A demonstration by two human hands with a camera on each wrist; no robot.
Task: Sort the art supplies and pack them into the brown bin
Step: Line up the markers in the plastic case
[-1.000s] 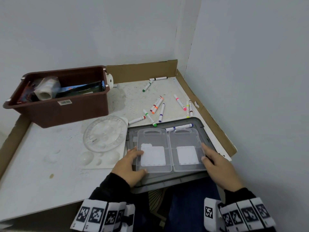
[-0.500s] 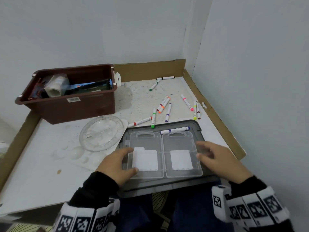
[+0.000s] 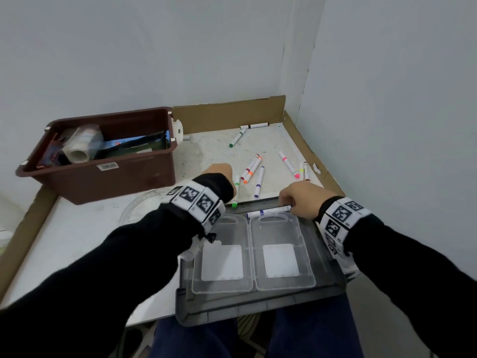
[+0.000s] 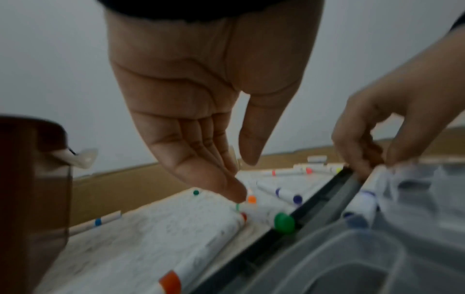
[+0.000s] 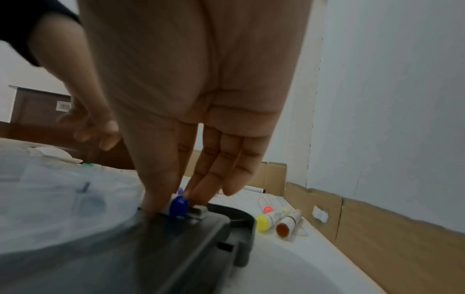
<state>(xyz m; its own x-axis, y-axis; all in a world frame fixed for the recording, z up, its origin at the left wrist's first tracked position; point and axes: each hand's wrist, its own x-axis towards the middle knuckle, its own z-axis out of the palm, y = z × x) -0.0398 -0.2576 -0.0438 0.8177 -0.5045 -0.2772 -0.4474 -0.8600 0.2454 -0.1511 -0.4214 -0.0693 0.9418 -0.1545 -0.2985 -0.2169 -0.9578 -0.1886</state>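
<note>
The brown bin point(image 3: 103, 177) stands at the back left with a paper roll and packets inside. Loose markers point(image 3: 259, 177) lie scattered on the white table beyond a grey tray point(image 3: 258, 303). An open clear plastic case point(image 3: 254, 285) rests on that tray. My right hand point(image 3: 286, 202) pinches a blue-capped marker point(image 5: 178, 206) between thumb and index finger at the tray's far edge. My left hand point(image 4: 241, 179) hovers with straight fingers, thumb apart, holding nothing. Its fingertips point(image 4: 236, 195) come down over a green-capped marker point(image 4: 284, 219) beside the tray.
A clear round palette point(image 3: 139, 205) lies left of the tray, partly under my left arm. A cardboard rim point(image 3: 227, 112) borders the table along the back and right. Grey walls close in behind and to the right. Yellow and brown markers point(image 5: 276, 220) lie near the right rim.
Both hands left the sides of the clear case and moved forward. The right hand took hold of the blue-capped marker on the tray. The left reached over the loose markers.
</note>
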